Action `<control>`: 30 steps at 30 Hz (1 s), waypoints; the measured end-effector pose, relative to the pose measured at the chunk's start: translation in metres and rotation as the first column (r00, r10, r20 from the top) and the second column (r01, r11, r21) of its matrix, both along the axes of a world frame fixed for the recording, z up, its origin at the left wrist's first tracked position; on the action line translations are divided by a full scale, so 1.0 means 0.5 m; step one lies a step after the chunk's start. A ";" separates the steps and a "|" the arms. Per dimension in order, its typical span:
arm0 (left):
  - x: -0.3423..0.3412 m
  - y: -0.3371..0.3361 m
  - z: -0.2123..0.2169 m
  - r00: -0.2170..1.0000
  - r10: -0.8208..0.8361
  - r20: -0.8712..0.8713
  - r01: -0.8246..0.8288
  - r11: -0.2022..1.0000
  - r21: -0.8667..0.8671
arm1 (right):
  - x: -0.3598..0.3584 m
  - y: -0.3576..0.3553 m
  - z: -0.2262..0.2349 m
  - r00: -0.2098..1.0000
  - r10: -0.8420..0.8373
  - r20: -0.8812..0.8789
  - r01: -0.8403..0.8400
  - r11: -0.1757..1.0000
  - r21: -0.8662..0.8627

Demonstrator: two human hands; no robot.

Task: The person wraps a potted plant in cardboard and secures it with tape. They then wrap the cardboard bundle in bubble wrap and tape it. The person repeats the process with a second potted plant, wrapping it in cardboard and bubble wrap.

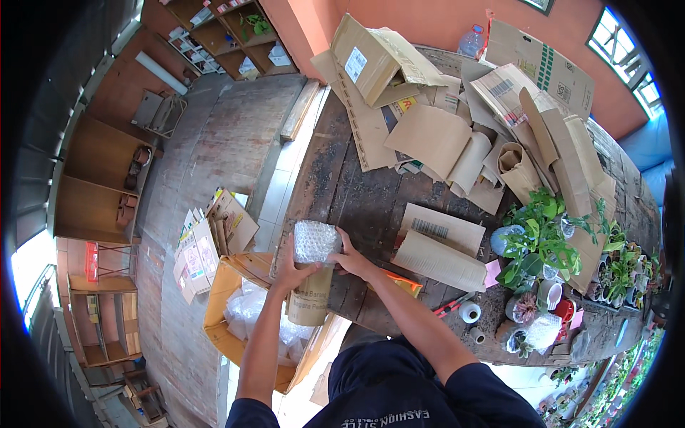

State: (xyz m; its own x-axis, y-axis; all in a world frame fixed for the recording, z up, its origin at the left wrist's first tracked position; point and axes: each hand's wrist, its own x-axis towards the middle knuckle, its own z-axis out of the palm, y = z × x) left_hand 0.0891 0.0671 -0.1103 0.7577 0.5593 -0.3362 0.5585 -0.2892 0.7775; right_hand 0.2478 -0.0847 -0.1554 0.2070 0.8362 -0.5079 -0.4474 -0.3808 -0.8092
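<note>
Over the left edge of the wooden table, a bundle covered in clear bubble wrap [316, 242] is between my two hands. My left hand [292, 269] closes round its left side, the thumb lying across the lower front. My right hand [348, 258] grips the right side with bent fingers. Directly below the bubble wrap, a brown piece of curved cardboard with printing [310, 298] extends toward me, touching the bundle. Whether the bundle sits inside this cardboard or only against it I cannot tell. What the bubble wrap covers is hidden.
An open carton [217, 314] of loose bubble wrap stands left of the table. Cut cardboard [435, 143] piles up at the far side. Rolled cardboard [439, 260], red-handled scissors [454, 305], a white tape roll [469, 312] and potted plants [535, 250] are to the right.
</note>
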 end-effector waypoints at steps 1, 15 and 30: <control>-0.002 0.001 0.004 1.000 -0.024 0.013 0.024 1.000 -0.003 | 0.004 0.002 0.009 1.000 -0.006 -0.011 0.006 1.000 -0.006; 0.034 -0.038 0.147 0.907 0.356 0.226 0.081 0.378 -0.922 | 0.089 -0.009 0.039 0.961 -0.241 -0.138 0.191 0.934 -0.303; 0.206 0.030 0.033 0.782 0.185 0.595 -0.040 0.968 -0.248 | 0.151 0.159 -0.037 0.901 -0.345 -0.264 0.282 0.927 -0.247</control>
State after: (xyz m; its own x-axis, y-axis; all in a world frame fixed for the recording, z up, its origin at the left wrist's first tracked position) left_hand 0.1918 0.0821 -0.0937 0.7791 0.6245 0.0550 -0.0350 -0.0443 0.9984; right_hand 0.3232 -0.0053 -0.1736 0.2550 0.6289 -0.7345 -0.7775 -0.3182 -0.5424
